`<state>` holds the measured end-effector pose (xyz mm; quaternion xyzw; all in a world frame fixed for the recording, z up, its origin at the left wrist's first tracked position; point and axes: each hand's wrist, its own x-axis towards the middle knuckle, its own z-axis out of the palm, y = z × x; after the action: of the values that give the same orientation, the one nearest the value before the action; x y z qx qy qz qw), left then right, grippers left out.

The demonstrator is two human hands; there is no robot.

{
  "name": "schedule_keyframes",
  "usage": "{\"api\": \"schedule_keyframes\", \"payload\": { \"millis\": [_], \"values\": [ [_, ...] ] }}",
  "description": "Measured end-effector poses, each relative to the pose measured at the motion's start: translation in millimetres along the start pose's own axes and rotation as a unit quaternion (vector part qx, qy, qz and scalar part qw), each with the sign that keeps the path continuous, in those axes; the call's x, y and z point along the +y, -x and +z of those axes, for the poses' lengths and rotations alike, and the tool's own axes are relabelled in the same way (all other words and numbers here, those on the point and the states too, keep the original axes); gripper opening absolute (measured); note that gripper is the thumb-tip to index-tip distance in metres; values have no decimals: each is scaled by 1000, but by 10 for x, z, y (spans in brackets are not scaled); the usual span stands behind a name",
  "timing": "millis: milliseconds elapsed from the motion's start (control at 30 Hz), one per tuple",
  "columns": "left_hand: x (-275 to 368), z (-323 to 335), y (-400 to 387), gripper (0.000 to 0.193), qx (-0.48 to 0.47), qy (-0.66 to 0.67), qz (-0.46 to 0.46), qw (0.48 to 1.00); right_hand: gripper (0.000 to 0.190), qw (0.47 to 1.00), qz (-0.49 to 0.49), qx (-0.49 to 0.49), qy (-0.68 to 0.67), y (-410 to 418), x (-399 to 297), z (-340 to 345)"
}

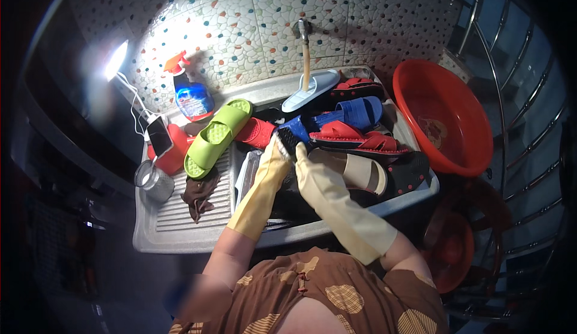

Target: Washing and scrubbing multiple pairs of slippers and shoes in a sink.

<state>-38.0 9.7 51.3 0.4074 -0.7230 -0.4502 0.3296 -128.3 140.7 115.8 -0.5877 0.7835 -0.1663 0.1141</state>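
Observation:
Both my hands wear pale yellow rubber gloves and meet over a wash basin [288,239] full of slippers. My left hand [278,153] grips a black textured object [287,139], perhaps part of a slipper, with a whitish edge by the fingers. Against its right side is my right hand [303,160], whose grip is partly hidden. Just beyond lies a blue slipper [360,114]. Red slippers with black soles [356,138] rest to the right, above a beige slipper [360,171]. A light blue slipper [311,91] sits under the tap hose [306,65].
Green slippers [218,138] lie across the ribbed drainboard [180,216], near a brown cloth [200,196]. Along the left stand a spray bottle [193,99], a lit lamp [117,60], a phone [159,134] and a glass jar [154,181]. A large red tub [451,122] flanks the right side, beside metal railings [496,86].

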Motion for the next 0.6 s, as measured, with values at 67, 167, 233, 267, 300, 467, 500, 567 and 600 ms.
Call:
{"api": "schedule_keyframes", "payload": {
  "millis": [67, 167, 233, 267, 300, 467, 500, 567, 600],
  "values": [
    [-29, -10, -17, 46, -29, -33, -32, 998, 47, 997, -35, 57, 36, -19, 35, 45],
    [326, 94, 235, 57, 1, -123, 116, 986, 43, 999, -22, 43, -17, -547, 448, 73],
    [387, 343, 86, 62, -52, -83, 180, 979, 38, 970, -137, 143, 137, -1087, 1500, 755],
    [23, -91, 182, 62, -17, -42, 166, 985, 38, 967, -194, 120, 115, -686, 1015, 435],
    [-68, -195, 218, 63, -18, 21, 183, 983, 39, 994, -86, -72, -6, -538, 298, -315],
    [319, -143, 382, 61, -64, 118, 147, 980, 43, 982, 31, -52, -180, -347, 375, -353],
    [443, -135, 458, 58, -65, 160, 78, 982, 45, 974, 46, -76, -209, -313, 407, -233],
    [208, -246, 475, 61, -16, 72, 92, 993, 46, 1000, -1, 16, -14, 95, -49, -432],
    [222, -245, 509, 61, -18, 72, 91, 993, 48, 999, -26, 45, -17, 214, -38, -362]
  ]
}}
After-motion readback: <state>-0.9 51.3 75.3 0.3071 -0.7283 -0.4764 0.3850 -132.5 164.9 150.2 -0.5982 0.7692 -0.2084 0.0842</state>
